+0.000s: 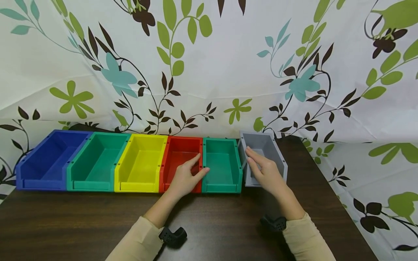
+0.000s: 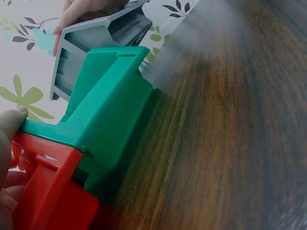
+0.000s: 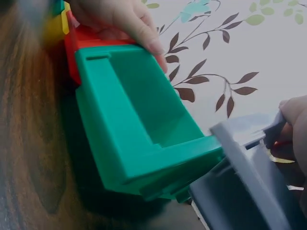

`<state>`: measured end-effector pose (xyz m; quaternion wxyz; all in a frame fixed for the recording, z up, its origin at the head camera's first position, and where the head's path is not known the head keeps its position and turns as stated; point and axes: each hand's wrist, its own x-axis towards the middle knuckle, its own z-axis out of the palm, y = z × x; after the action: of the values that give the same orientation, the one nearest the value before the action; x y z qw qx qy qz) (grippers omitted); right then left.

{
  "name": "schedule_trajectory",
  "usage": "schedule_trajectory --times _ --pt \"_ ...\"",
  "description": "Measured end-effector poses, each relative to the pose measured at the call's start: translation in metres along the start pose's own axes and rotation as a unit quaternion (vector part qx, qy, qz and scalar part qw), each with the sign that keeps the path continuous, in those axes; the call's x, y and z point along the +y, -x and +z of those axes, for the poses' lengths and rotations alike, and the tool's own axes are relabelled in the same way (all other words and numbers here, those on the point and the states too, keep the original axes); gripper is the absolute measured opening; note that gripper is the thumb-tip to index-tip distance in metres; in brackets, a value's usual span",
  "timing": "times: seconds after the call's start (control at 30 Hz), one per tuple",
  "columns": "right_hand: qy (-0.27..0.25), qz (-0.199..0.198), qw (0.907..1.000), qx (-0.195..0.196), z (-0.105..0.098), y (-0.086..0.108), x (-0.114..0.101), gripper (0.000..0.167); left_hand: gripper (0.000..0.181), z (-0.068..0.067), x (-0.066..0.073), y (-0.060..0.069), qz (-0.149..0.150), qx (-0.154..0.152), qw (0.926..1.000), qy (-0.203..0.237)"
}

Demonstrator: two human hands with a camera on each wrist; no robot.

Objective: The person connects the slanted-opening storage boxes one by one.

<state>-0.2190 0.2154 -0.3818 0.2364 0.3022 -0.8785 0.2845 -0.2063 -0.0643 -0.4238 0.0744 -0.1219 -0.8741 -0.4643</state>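
Note:
In the head view my left hand (image 1: 183,178) reaches over the red bin (image 1: 164,167). Its fingers lie inside that bin and its thumb on the far side of the neighbouring green bin's (image 1: 222,188) rim, so it pinches the two touching walls. My right hand (image 1: 269,175) grips the left wall of the grey bin (image 1: 278,154), which sits askew beside the green one. In the right wrist view a corner of the grey bin (image 3: 249,177) meets or overlaps the green bin's (image 3: 108,124) edge; whether they touch is unclear.
Farther left in the same row stand a yellow bin (image 1: 140,159), another green bin (image 1: 88,186) and a blue bin (image 1: 39,184). All rest on a dark wooden table (image 1: 212,224). A leaf-patterned cloth (image 1: 228,61) hangs behind. Black wrist cameras are strapped to both arms.

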Motion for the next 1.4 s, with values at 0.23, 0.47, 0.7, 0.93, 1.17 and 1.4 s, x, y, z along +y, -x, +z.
schedule_trajectory --times 0.23,0.47,0.7,0.93,1.17,1.4 --pt "0.011 -0.008 0.9999 0.003 0.0019 0.0026 -0.0004 0.036 0.066 0.0022 0.0018 0.002 0.007 0.004 1.0 0.001" --pt "0.02 -0.018 0.9996 -0.001 0.0027 0.0075 0.0009 0.036 0.066 0.0048 0.0011 0.0035 0.011 0.005 0.9999 -0.003" --pt "0.018 -0.027 0.9994 -0.009 0.004 0.0081 0.0005 0.036 0.066 0.0061 -0.0005 0.0046 0.011 0.007 0.9999 -0.003" --pt "0.012 -0.032 0.9988 -0.036 0.0048 0.0058 -0.0001 0.037 0.065 0.0026 -0.001 0.0022 0.01 0.007 0.9999 -0.002" --pt "0.01 -0.033 0.9985 -0.043 0.0045 0.0043 0.0011 0.036 0.065 0.0008 -0.0018 -0.0006 0.015 0.002 0.9999 -0.003" --pt "0.011 -0.033 0.9976 -0.059 0.0054 0.0031 0.0025 0.037 0.065 0.0015 -0.0022 -0.0007 0.021 0.016 0.9997 -0.002"
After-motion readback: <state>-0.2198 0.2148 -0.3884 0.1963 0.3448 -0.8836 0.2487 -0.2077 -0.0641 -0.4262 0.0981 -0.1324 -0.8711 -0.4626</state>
